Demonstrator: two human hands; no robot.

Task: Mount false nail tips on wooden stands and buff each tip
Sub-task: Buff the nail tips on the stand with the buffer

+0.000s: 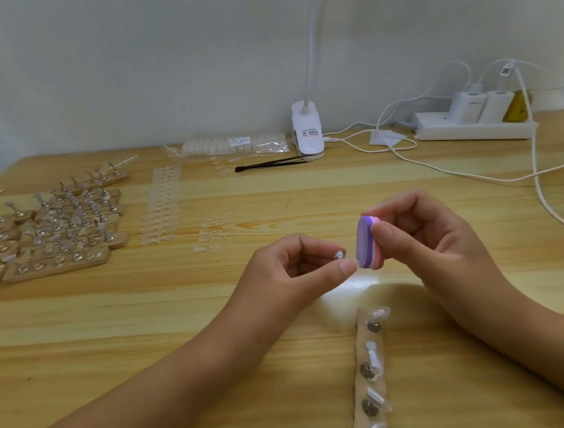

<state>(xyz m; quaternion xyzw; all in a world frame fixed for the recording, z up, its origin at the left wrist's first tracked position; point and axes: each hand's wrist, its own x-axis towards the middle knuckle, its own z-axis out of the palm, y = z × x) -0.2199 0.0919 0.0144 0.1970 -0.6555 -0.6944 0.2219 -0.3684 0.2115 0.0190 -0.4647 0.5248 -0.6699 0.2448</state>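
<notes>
My left hand (298,266) pinches a small metal nail holder (339,255) between thumb and fingers, its tip hidden against the buffer. My right hand (420,233) grips a purple, pink and white buffer block (365,242) upright, its purple face touching the left thumb tip. Below the hands, a wooden stand (367,376) lies lengthwise on the table with several clear nail tips mounted on metal holders.
Many more wooden stands (55,228) with holders crowd the left. Strips of clear nail tips (162,206) and loose tips (214,229) lie in the middle. At the back are a bag of tips (234,145), a black tool (270,163), a clip lamp (308,130), a power strip (472,124) and white cables (537,173).
</notes>
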